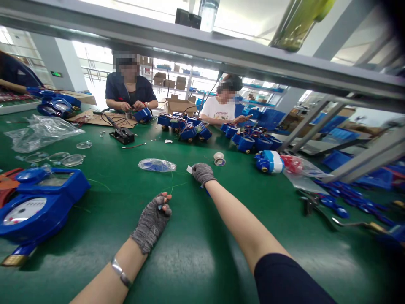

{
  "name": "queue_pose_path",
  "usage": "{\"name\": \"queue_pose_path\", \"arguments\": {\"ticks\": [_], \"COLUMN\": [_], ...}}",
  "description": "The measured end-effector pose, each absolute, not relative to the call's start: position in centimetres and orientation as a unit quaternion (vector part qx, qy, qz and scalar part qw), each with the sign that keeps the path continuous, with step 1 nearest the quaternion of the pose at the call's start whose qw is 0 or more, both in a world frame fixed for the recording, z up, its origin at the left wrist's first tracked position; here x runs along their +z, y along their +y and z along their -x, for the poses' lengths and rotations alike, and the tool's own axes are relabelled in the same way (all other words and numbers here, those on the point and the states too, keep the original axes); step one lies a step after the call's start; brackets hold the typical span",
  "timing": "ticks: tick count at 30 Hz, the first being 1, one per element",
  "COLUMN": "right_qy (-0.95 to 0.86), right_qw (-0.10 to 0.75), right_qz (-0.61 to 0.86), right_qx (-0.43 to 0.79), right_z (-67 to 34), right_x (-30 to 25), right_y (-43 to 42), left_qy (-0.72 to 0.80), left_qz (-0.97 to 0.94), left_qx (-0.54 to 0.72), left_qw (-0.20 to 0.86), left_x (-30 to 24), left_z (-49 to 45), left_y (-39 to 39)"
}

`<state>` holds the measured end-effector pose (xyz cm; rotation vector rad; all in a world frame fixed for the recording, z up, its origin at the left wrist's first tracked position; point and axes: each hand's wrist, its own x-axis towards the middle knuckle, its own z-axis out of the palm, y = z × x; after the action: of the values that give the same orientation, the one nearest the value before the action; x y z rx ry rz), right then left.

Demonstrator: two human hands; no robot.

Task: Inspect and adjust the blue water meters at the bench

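My left hand [152,219], in a grey fingerless glove, is closed with the fingertips pinched together. A thin green wire [172,181] runs up from its fingertips, and a small pale-blue bit shows between the fingers. Farther forward, my right hand [203,174], gloved the same way, has its fingers curled down. A small white piece [190,169] sticks out at its fingertips, and a bit of blue shows beneath the hand. Between and beyond the hands lies a clear plastic bag [157,165] with blue contents. A small spool [219,159] stands just past my right hand.
At left sits a large blue water meter [41,202], near clear rings [72,160] and crumpled plastic [41,131]. A blue-and-white meter [269,162] and pliers [311,204] lie at right. Two people work across the table behind several blue meters [186,126]. A shelf beam [196,46] crosses overhead.
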<state>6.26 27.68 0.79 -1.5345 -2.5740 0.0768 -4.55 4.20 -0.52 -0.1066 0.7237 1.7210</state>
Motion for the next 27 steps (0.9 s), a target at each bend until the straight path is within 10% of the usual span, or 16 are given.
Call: {"name": "queue_pose_path", "arguments": {"ticks": [27], "right_qy": [-0.841], "right_qw": [-0.023], "right_qz": [0.533], "right_qx": [0.093], "right_z": [-12.4], "right_x": [2.7], "right_y": [24.3], "left_qy": [0.31], "left_qz": [-0.061], "left_qx": [0.711], "left_qw": [0.628], "left_x": [-0.5], "left_z": [5.0], "left_y": [4.2]}}
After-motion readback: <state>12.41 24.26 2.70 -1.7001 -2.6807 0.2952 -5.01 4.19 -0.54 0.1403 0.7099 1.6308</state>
